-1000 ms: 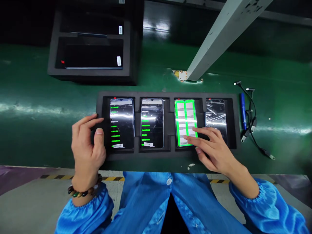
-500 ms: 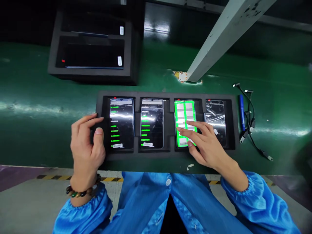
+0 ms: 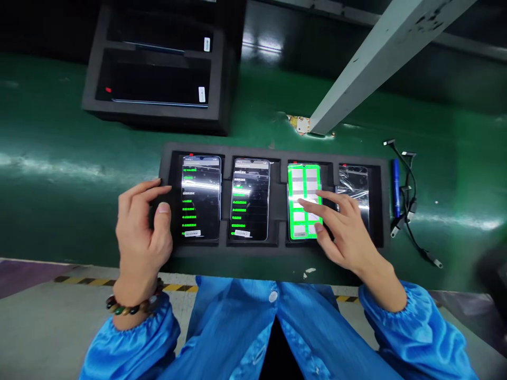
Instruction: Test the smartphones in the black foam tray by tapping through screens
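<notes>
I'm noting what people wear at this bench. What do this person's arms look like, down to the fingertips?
The left sleeve and right sleeve are shiny bright blue, loose, with gathered cuffs. The left wrist has a bracelet of round, mostly dark beads. The right wrist is bare. No gloves are worn.

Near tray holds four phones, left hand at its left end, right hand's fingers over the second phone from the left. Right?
Not the second: head view shows the right hand with fingers over the third phone from the left. Rest holds: near tray, four phones, left hand at its left end.
</notes>
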### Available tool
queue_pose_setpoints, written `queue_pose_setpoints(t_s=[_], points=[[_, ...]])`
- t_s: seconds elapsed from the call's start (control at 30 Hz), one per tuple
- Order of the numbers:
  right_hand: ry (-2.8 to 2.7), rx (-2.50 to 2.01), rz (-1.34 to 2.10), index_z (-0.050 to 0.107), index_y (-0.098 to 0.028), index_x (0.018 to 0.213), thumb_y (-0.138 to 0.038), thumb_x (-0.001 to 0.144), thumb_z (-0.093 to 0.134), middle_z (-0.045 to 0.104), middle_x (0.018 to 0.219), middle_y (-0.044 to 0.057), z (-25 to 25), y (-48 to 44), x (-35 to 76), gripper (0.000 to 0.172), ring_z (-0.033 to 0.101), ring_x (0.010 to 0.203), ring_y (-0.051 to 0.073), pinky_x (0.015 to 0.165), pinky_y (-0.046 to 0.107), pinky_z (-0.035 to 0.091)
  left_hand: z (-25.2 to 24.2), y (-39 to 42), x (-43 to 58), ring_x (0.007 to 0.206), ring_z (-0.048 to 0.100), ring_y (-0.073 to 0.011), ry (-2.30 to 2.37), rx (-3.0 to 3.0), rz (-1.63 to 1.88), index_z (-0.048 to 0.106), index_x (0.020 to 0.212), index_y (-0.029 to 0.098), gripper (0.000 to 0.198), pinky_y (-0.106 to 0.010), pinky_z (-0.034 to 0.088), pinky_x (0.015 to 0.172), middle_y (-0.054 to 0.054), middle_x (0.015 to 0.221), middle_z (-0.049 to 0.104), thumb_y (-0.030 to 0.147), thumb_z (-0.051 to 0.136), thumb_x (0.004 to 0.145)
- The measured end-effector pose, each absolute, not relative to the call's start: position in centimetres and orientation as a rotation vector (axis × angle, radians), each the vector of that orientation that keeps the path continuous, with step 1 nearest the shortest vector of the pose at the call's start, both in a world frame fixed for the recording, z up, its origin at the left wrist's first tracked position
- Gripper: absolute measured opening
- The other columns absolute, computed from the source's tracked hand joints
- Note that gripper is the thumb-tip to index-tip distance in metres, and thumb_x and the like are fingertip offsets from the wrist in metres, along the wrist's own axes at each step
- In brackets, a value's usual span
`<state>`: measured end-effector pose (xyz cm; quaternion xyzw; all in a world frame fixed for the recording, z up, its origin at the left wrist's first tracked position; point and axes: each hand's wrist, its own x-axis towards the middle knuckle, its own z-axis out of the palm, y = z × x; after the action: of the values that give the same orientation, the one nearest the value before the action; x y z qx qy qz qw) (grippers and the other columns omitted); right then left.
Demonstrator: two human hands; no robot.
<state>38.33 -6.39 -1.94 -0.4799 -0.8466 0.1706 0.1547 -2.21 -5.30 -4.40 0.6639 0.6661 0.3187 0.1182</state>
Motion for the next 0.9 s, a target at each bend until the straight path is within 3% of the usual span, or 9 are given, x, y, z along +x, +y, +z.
queue_pose_setpoints(t_s=[0.37, 0.67, 0.9], points=[[-2.359, -1.536, 0.392, 0.063, -0.029, 0.144, -0.020, 0.106, 0.050, 0.075, 0.140, 0.008, -1.7, -6.6, 41.1, 0.041, 0.059, 0.145, 0.034, 0.109, 0.055, 0.041, -4.4, -5.3, -2.2, 0.143, 0.061, -0.0320, 1.921, 1.955, 0.947, 0.073, 0.134, 0.013, 0.039, -0.054, 0.047, 0.125, -0.020, 0.144, 0.067, 0.038, 0.054, 0.110], [-2.434, -1.363, 0.457, 0.057, -0.026, 0.149, -0.021, 0.108, 0.049, 0.081, 0.127, 0.005, -1.9, -4.2, 36.6, 0.042, 0.053, 0.151, 0.033, 0.115, 0.055, 0.039, -4.4, -5.4, -2.4, 0.143, 0.060, -0.0312, 1.921, 1.948, 0.946, 0.073, 0.134, 0.018, 0.037, -0.055, 0.047, 0.125, -0.017, 0.146, 0.066, 0.037, 0.053, 0.110], [-2.350, -1.592, 0.339, 0.062, -0.029, 0.145, -0.022, 0.108, 0.047, 0.075, 0.139, 0.009, -1.5, -5.1, 40.3, 0.040, 0.059, 0.145, 0.035, 0.111, 0.057, 0.042, -4.5, -5.3, -2.3, 0.142, 0.061, -0.0310, 1.910, 1.937, 0.963, 0.073, 0.134, 0.021, 0.035, -0.056, 0.049, 0.123, -0.015, 0.145, 0.067, 0.037, 0.054, 0.109]])
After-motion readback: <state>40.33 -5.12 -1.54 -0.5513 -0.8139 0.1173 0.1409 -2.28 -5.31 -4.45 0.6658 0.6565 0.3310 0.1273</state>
